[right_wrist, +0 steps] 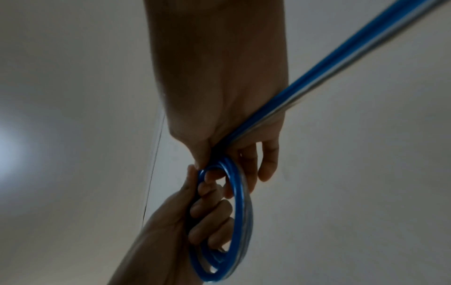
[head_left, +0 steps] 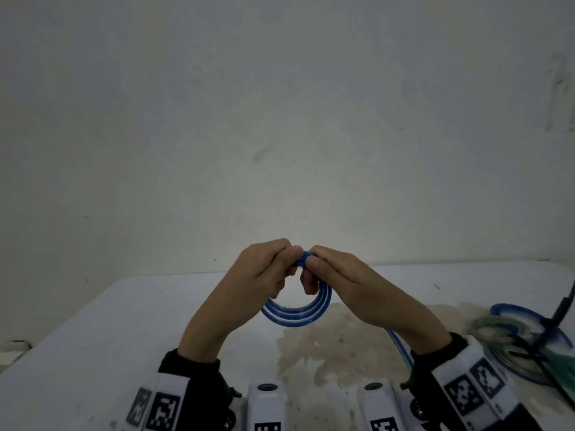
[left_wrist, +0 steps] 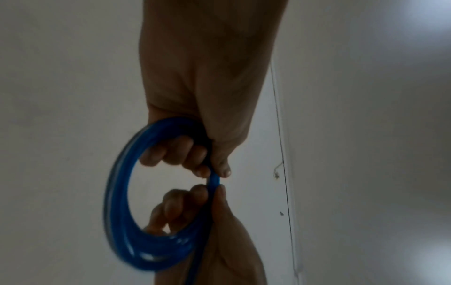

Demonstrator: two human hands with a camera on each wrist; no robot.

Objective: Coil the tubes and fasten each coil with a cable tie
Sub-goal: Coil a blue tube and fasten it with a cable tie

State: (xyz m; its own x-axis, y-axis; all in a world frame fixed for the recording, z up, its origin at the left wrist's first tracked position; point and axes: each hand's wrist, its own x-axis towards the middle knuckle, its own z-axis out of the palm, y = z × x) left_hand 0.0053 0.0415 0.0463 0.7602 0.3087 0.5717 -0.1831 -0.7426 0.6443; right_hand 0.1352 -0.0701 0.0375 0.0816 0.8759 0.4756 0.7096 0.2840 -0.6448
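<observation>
your left hand [head_left: 261, 269] and right hand [head_left: 345, 281] meet thumb to thumb above the table [head_left: 93, 321], wrists bent, each pinching the top of the blue tube coil [head_left: 295, 315]; its loose end trails under your right wrist.

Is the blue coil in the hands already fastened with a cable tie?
No: the blue coil shows bare loops with no tie, and its loose end still trails past the right hand.

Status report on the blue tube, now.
Left hand and right hand both grip the blue tube coil at its top, above the table. Loose tail runs under right wrist. No cable tie on it. Nothing blocking.
</observation>
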